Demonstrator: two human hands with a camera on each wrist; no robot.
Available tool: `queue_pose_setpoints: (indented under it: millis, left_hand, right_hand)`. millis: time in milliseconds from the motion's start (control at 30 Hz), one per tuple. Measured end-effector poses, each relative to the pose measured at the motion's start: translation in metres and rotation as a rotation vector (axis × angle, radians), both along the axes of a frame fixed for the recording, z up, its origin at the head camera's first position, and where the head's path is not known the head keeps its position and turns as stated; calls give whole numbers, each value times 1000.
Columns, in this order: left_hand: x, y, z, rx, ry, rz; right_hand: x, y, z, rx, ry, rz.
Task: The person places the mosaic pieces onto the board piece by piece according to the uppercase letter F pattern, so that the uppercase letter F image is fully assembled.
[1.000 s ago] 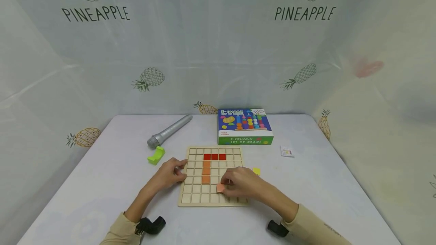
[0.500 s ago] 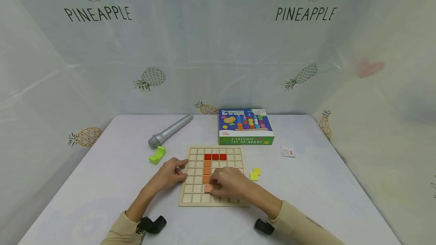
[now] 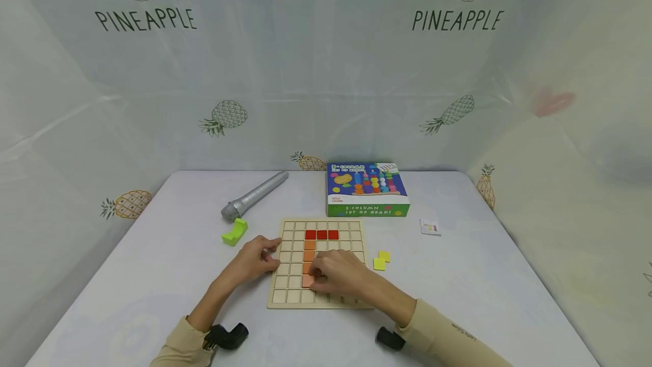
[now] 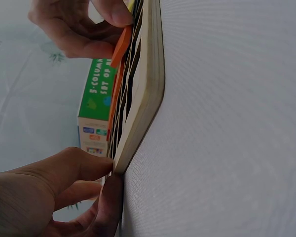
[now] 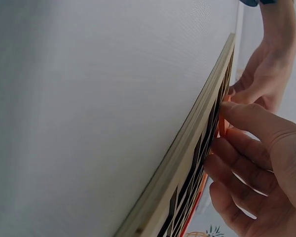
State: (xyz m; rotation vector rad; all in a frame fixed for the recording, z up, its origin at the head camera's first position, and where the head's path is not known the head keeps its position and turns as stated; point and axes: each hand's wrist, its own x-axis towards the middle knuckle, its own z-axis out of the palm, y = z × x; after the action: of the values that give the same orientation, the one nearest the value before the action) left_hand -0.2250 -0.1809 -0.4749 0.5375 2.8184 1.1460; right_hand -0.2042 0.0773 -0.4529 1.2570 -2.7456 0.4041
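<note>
The wooden grid board (image 3: 294, 295) lies flat on the table. Red square tiles (image 3: 322, 235) form a short row on it, and orange square tiles (image 3: 309, 245) run down one column below. My right hand (image 3: 338, 271) pinches a light orange square tile (image 3: 308, 281) between thumb and fingers, low in that same column. In the right wrist view this tile (image 5: 224, 118) stands tilted against the board's surface. My left hand (image 3: 252, 256) touches the board's left edge with thumb and index fingertips spread apart; in the left wrist view the fingertips (image 4: 110, 165) sit right at the edge.
Two yellow square tiles (image 3: 379, 264) lie right of the board. A bead set box (image 3: 368, 190) stands behind it. At the back left are a silver microphone (image 3: 254, 195) and a light green curved block (image 3: 235, 232). A small printed card (image 3: 430, 227) lies at the right.
My right hand has moved left across the board with the light orange tile, bringing it beneath the orange ones. A second yellow tile has come into sight. The left hand stays put.
</note>
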Motion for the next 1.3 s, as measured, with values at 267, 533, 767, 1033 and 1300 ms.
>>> queue_pose_setpoints:
  millis: [267, 533, 767, 1033, 1300]
  left_hand:
    - [-1, -1, -1, 0, 11, -8]
    - [-1, 0, -1, 2, 12, -5]
    - [2, 1, 1, 0, -8, 20]
    - [3, 1, 1, -3, -7, 15]
    - [0, -2, -1, 2, 13, -20]
  right_hand:
    - [0, -1, 1, 3, 9, 7]
    - [0, 1, 2, 16, -1, -6]
    - [2, 17, 13, -23, -95, -52]
    - [-2, 69, 16, -25, -98, -216]
    - [-5, 115, 8, 28, -61, -323]
